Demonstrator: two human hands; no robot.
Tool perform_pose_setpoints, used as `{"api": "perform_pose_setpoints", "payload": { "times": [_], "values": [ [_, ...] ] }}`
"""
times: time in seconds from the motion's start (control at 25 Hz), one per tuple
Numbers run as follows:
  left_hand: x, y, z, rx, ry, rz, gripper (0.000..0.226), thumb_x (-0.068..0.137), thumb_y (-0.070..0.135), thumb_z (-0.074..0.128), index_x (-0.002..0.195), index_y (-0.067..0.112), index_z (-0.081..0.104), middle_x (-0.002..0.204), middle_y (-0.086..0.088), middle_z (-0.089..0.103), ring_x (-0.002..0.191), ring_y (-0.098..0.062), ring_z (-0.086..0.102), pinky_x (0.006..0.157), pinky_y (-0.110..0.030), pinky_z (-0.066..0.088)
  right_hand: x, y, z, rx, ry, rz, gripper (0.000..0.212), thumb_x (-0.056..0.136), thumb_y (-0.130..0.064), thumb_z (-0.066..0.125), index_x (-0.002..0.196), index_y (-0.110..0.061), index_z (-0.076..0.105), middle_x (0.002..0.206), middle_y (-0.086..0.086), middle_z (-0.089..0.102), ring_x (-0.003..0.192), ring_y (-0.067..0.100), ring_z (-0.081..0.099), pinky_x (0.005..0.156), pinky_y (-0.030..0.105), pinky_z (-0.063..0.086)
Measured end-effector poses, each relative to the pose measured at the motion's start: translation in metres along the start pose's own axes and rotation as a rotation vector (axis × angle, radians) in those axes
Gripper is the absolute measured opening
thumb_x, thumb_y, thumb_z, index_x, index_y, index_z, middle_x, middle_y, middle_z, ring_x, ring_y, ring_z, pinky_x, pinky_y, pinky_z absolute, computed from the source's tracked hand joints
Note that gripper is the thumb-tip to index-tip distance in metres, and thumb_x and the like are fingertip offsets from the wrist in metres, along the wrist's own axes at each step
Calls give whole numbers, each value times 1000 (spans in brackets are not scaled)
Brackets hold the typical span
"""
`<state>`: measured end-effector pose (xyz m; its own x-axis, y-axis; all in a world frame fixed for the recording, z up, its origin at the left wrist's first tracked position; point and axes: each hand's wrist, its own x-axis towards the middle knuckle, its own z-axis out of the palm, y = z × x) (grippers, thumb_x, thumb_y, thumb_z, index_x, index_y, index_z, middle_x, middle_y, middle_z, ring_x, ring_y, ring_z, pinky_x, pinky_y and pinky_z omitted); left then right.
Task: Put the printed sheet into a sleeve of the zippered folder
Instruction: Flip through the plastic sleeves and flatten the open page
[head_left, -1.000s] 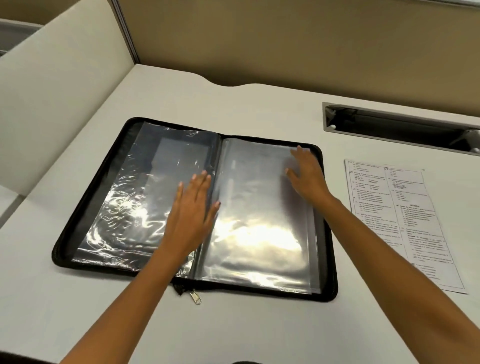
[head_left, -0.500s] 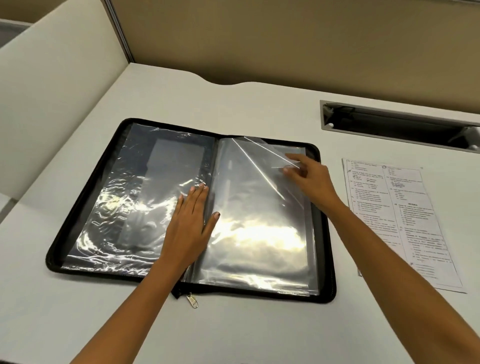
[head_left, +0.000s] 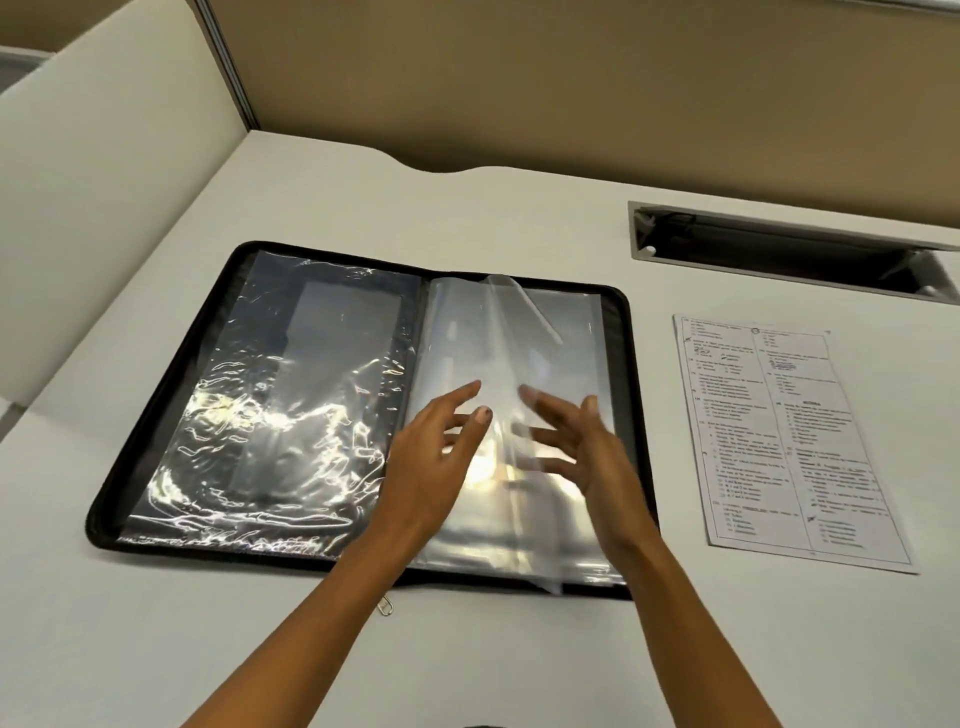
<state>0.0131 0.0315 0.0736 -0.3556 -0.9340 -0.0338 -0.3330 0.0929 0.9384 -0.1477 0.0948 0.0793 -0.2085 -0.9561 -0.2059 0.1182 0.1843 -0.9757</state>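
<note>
Fingers (head_left: 470, 395) of the left hand (head_left: 431, 462) spread and loose, grasping nothing, hovering over the inner edge of the right-hand page near the middle of the frame. Fingers (head_left: 550, 441) of the right hand (head_left: 587, 457) likewise splayed, seen partly through a lifted clear sleeve (head_left: 511, 374) that stands up between the two hands; whether any fingertip pinches the film cannot be told through the blur. Around them, the zippered folder (head_left: 171, 384) lying open and flat on the desk (head_left: 519, 218), its crinkled left page catching glare. At the right of the frame, well apart from the folder, the printed sheet (head_left: 779, 436) flat on the desk, not yet touched. To do this step well, probably: part the two layers of one sleeve at its open edge, pin the lower layer flat with the left hand, hold the mouth open, then fetch the sheet. Compared with half a second ago: right hand drawn from the upper right corner of the page down toward the centre, left hand lifted off the spine, sleeve raised higher.
</note>
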Motion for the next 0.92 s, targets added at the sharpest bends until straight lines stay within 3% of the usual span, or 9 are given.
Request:
{"api": "perform_pose_setpoints", "payload": {
  "times": [0.12, 0.28, 0.36, 0.44, 0.52, 0.6, 0.68, 0.8, 0.92],
  "values": [
    [3, 9, -1, -185, 12, -134, 57, 79, 61, 52, 125, 29, 59, 116, 14, 66, 106, 1, 62, 90, -19, 49, -1, 1, 30, -47, -92, -24, 49, 101, -43, 22, 128, -26, 59, 130, -10, 62, 119, 7, 57, 92, 31, 54],
    [14, -1, -24, -191, 187, -232, 25, 93, 17, 58, 116, 22, 64, 107, 7, 71, 95, -6, 67, 88, -30, 54, 4, 7, 52, -64, -116, -38, 42, 103, -30, 29, 125, -13, 61, 123, -7, 67, 117, 8, 59, 97, 28, 50],
    [22, -12, -47, -56, 269, -268, 27, 92, 7, 55, 114, 19, 65, 102, 0, 72, 78, -9, 64, 69, -29, 57, 2, 9, 53, -131, -91, -77, 37, 102, -29, 34, 118, -17, 66, 123, -8, 66, 116, 3, 58, 93, 19, 49],
    [27, -21, -71, 160, 373, -274, 32, 92, 0, 52, 121, 13, 61, 110, -10, 70, 70, -9, 60, 56, -15, 52, 0, 14, 49, -223, -49, -103, 31, 101, -28, 41, 117, -18, 66, 124, -7, 64, 111, -8, 57, 85, 6, 46],
    [27, -27, -87, 398, 533, -186, 42, 92, -2, 49, 132, 10, 51, 126, -13, 61, 97, -22, 64, 83, -23, 54, -1, 23, 43, -395, 6, -137, 30, 99, -27, 45, 120, -17, 65, 125, -10, 62, 113, -8, 55, 93, 11, 45],
    [22, -31, -89, 582, 594, 2, 49, 93, 4, 50, 141, 11, 40, 143, -10, 48, 128, -28, 47, 107, -42, 40, -3, 34, 36, -558, 52, -159, 30, 99, -28, 47, 122, -19, 63, 130, -9, 60, 122, 2, 52, 104, 20, 41],
    [15, -31, -76, 615, 381, 163, 49, 98, 19, 46, 145, 14, 35, 150, -6, 40, 136, -23, 38, 114, -48, 30, -8, 46, 29, -658, 89, -165, 31, 99, -27, 47, 125, -19, 61, 136, -6, 56, 131, 7, 45, 110, 27, 36],
    [2, -43, -50, 794, -1, 175, 57, 99, 45, 24, 150, 20, 22, 157, 2, 22, 145, -15, 20, 121, -44, 10, -16, 60, 18, -795, 105, -170, 36, 100, -23, 43, 135, -16, 52, 146, -3, 45, 142, 9, 29, 119, 28, 21],
    [-6, -59, -46, 761, 14, -11, 62, 97, 49, 16, 151, 17, 20, 159, 0, 17, 147, -13, 10, 121, -43, 2, -27, 65, 3, -815, 155, -164, 39, 100, -17, 43, 139, -15, 46, 150, -2, 37, 144, 11, 23, 122, 30, 8]
  ]
}}
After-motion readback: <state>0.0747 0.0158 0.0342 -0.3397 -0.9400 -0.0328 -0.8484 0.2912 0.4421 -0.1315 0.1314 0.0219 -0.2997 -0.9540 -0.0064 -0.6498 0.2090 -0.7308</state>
